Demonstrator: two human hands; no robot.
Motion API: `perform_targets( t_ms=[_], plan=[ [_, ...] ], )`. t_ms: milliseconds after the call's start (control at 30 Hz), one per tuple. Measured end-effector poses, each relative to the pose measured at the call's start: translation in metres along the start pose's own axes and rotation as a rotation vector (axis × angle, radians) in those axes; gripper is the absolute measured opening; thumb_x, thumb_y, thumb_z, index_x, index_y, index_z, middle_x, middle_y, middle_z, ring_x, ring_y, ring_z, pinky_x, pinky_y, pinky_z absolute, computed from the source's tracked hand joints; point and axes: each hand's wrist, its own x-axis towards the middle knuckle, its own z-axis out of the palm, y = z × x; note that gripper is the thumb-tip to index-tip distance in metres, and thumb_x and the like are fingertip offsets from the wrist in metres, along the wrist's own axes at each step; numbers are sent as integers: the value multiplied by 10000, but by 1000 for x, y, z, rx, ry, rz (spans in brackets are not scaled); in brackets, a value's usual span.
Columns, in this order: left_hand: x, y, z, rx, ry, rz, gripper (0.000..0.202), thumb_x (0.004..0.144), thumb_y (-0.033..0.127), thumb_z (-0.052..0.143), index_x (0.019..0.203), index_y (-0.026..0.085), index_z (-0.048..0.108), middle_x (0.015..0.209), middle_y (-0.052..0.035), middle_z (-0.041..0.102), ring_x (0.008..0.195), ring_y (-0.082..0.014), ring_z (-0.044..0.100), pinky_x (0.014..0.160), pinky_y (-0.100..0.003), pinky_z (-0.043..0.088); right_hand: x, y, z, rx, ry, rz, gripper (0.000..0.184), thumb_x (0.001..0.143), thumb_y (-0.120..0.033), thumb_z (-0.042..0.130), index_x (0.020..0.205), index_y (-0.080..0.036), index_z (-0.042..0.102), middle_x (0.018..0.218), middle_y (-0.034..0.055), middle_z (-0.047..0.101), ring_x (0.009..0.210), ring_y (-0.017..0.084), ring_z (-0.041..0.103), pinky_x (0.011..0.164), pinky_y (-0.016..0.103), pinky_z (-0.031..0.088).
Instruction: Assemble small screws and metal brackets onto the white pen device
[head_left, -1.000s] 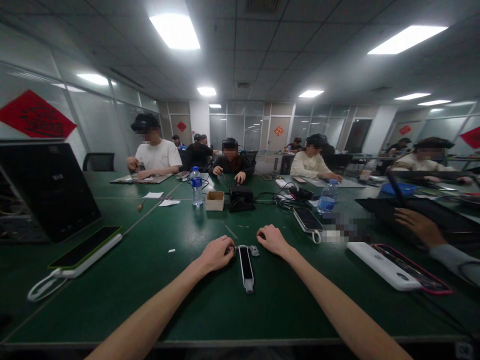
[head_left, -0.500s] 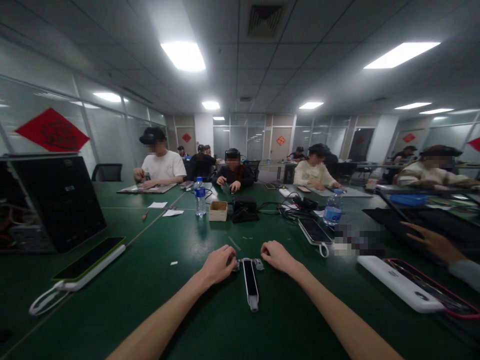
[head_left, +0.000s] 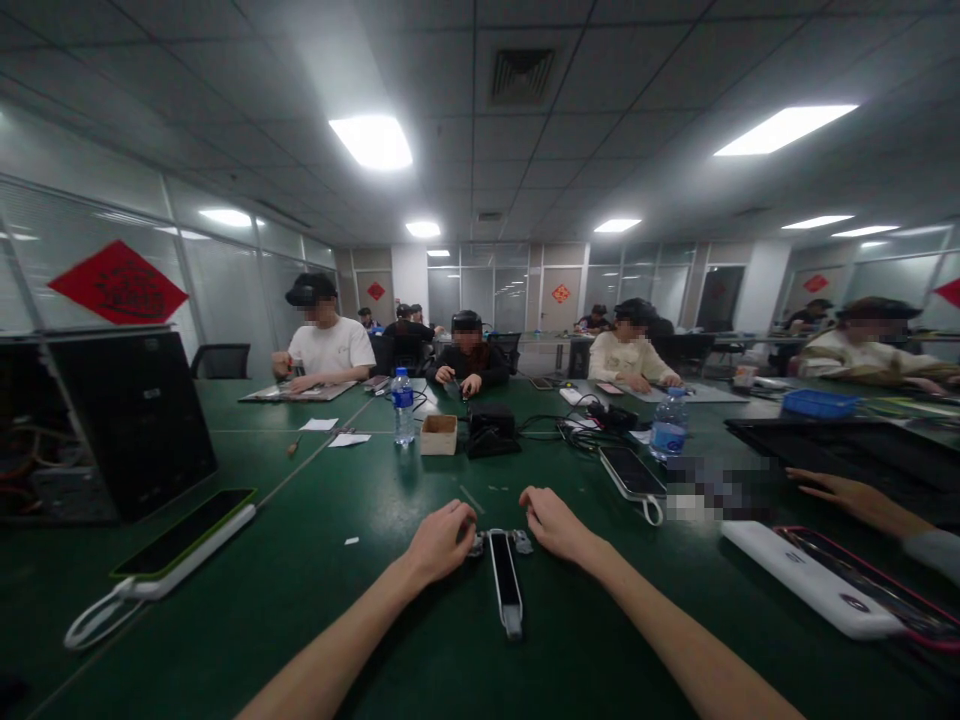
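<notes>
White-edged dark device (head_left: pixel 505 580) is laid on the green tabletop (head_left: pixel 442 660), between the two hands, with small grey pieces (head_left: pixel 523 542) seen at both sides of its far end. The left hand (head_left: pixel 444 540) is loosely curled beside one piece; whether that piece is gripped cannot be told. The right hand (head_left: pixel 553 525) is held half-open, apparently empty, near the other. A tan box (head_left: pixel 439 440) is set beyond.

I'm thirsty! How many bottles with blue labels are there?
2: the left bottle stands beside the small box; the right bottle stands near a white-edged phone. Others may be hidden.
</notes>
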Motion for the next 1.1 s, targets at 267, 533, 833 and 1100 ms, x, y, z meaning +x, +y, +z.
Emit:
perform_targets(
  t_ms=[267, 533, 833, 1100],
  plan=[
    [-3, 11, -2, -142, 60, 114, 177, 913, 235, 441, 1064, 218, 532, 1018, -34, 591, 843, -147, 585, 752, -261, 459, -10, -38, -7, 149, 153, -377, 183, 777, -28, 441, 859, -182, 496, 858, 62, 560, 840, 199, 499, 773, 327, 413],
    [-3, 11, 1, -193, 71, 182, 119, 905, 179, 453, 950, 203, 560, 898, -14, 611, 820, -137, 581, 735, -240, 444, -14, -52, 6, 306, 212, -424, 230, 718, 8, 415, 798, -200, 472, 807, 37, 535, 800, 180, 494, 761, 311, 412],
    [-1, 11, 0, -232, 106, 221, 131, 903, 211, 457, 935, 181, 581, 881, -38, 624, 811, -154, 578, 748, -268, 451, -9, -41, 10, 196, 246, -365, 50, 844, -130, 564, 836, -177, 546, 861, 53, 607, 850, 196, 528, 796, 344, 416],
    [-1, 10, -4, -355, 57, 168, 154, 889, 273, 510, 964, 175, 602, 839, -15, 633, 684, -117, 559, 648, -227, 456, -8, -39, 10, 110, 257, -322, 76, 871, -250, 597, 881, -176, 582, 902, 57, 634, 881, 204, 550, 776, 333, 413]
  ],
)
